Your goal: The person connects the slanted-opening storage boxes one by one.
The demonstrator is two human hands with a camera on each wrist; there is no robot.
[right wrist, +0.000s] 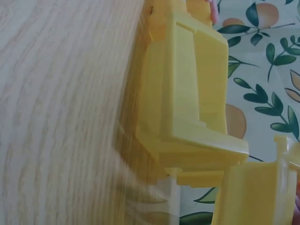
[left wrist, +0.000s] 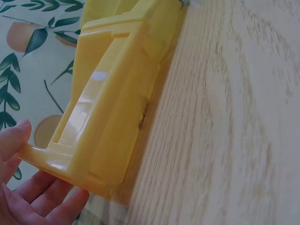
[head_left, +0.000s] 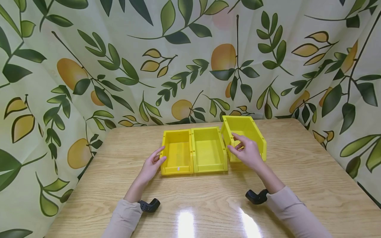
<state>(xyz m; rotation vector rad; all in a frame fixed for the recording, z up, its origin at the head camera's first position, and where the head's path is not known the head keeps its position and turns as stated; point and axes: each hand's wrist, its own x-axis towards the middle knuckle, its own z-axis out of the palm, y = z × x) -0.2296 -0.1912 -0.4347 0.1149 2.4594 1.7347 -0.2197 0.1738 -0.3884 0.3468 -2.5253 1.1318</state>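
Three plastic storage bins form a row on the table. The left one is an orange-yellow bin (head_left: 177, 169); its left wall lies between the thumb and fingers of my left hand (head_left: 150, 168). Against its right side stands a lighter yellow middle bin (head_left: 208, 155). A yellow right bin (head_left: 259, 135) sits slightly askew and farther back, and my right hand (head_left: 248, 152) pinches its left wall near the front. Whether its base touches the table cannot be told. In the left wrist view, the fingers (left wrist: 51, 197) lie along the outside of the orange-yellow bin.
The wooden table (head_left: 190, 195) carries the bins near its back edge. Behind it hangs a leaf-and-fruit patterned curtain (head_left: 190, 79). Black wrist devices (head_left: 149, 205) sit at both wrists, close above the tabletop.
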